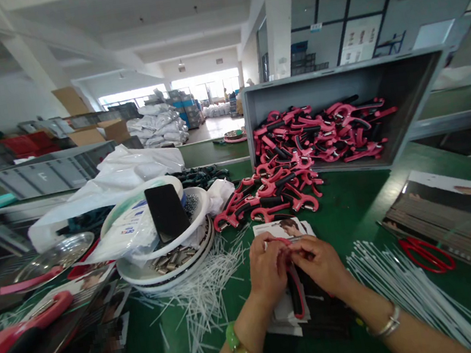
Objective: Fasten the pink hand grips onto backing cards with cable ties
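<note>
Just above the stack of printed cards (287, 325), both hands meet at the top of a pink and black hand grip exerciser (296, 293). My left hand (269, 267) has its fingers closed round the exerciser's upper end. Its black handle hangs down between the hands. My right hand (319, 262) pinches close beside the same end. Whatever lies between its fingertips is too small and covered to make out. White cable ties (398, 282) are spread to the right of my right forearm, near red-handled scissors (427, 256).
A grey crate (405, 112) tipped toward me holds many exercisers, with a pile of exercisers (270, 195) spilling in front. White basins (166, 278) with springs and a phone (167, 212) stand left. Trimmed tie ends (204, 290) litter the table. Carded exercisers (38, 324) lie far left; cards (460, 223) right.
</note>
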The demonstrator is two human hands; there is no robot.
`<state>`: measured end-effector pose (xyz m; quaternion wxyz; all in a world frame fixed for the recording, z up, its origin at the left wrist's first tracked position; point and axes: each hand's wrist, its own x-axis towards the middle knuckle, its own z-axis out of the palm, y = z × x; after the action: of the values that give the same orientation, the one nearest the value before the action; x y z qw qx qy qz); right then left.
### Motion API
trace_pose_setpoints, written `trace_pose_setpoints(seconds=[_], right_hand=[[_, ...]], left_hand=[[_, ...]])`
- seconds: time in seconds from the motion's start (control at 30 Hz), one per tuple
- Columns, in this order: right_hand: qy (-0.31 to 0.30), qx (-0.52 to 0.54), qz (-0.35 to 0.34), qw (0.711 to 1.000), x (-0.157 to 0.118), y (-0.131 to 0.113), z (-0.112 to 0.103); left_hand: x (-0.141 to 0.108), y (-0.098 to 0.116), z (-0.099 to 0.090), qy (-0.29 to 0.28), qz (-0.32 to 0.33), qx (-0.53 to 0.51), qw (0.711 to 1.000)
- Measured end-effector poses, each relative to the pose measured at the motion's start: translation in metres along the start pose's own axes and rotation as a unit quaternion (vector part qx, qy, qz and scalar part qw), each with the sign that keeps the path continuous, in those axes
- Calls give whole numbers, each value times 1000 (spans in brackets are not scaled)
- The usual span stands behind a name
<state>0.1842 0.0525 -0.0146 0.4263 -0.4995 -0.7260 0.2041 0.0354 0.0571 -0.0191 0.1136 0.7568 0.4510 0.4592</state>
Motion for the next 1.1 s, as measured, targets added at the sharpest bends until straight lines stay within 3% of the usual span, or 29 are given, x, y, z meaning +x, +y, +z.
trace_pose_setpoints(seconds=[0.1, 0.23, 0.3, 0.53, 0.77, 0.83, 0.97, 1.03, 1.1], right_hand=[[-27, -75, -45, 996, 0, -8, 0], [-71, -170, -11, 983, 4, -11, 5], [-74, -161, -3, 984, 6, -9, 6], [-64, -80, -74, 992, 9, -4, 1], [-122, -289, -5, 950, 24, -21, 1], [-119, -253, -20, 960, 25, -15, 3], [-47, -98, -36, 993, 19, 5, 4], [-27, -90, -65, 993, 13, 8, 1], [-49, -143, -126, 980, 5, 4, -2]], left_hand=[[-4, 3, 1, 37, 13, 25, 999], [-7, 9, 2, 62, 49, 51, 996], [-6, 9, 1, 58, 64, 54, 995], [-3, -2, -2, 56, 3, 22, 998], [-7, 8, 2, 112, 16, 46, 993], [-9, 8, 1, 98, 11, 49, 994], [-20, 6, -1, -6, -74, 61, 995], [-23, 6, -1, -43, -131, 73, 988], [-24, 8, 0, -60, -173, 89, 979]])
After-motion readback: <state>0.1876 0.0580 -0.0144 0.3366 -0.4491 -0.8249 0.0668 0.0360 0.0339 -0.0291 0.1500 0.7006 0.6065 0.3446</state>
